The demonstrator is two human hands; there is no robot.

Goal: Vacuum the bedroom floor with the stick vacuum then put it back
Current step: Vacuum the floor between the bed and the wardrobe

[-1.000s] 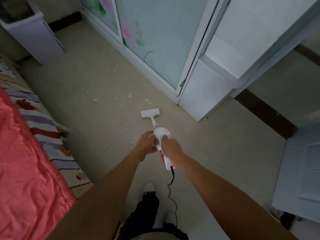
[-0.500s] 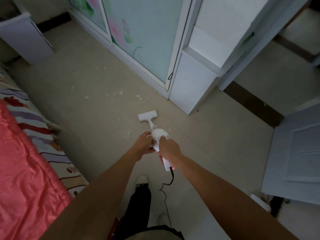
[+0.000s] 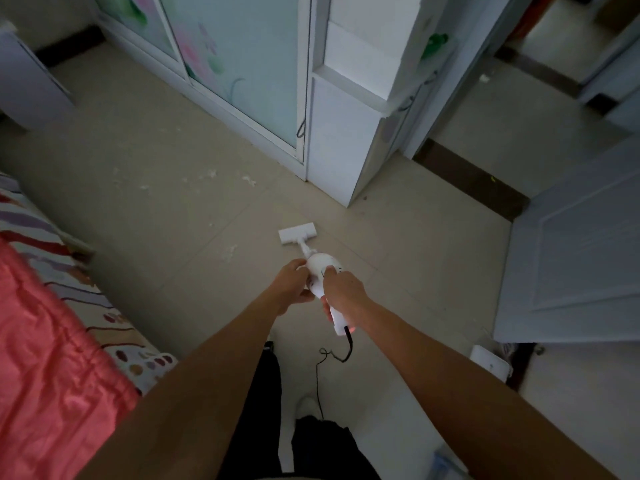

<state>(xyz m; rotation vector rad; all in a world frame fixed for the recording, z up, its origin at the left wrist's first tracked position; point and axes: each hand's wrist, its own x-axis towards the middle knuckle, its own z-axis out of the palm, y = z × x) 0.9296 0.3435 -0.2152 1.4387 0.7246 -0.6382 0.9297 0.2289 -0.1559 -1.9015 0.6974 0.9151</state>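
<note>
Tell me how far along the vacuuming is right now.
Early to midway, at a guess. Done: nothing clearly; no cleaned patch stands out. In hand: left hand and right hand both grip the white stick vacuum, its floor head flat on the tiles. Left: white scraps lie beside the head, more debris along the wardrobe, then putting the vacuum back.
</note>
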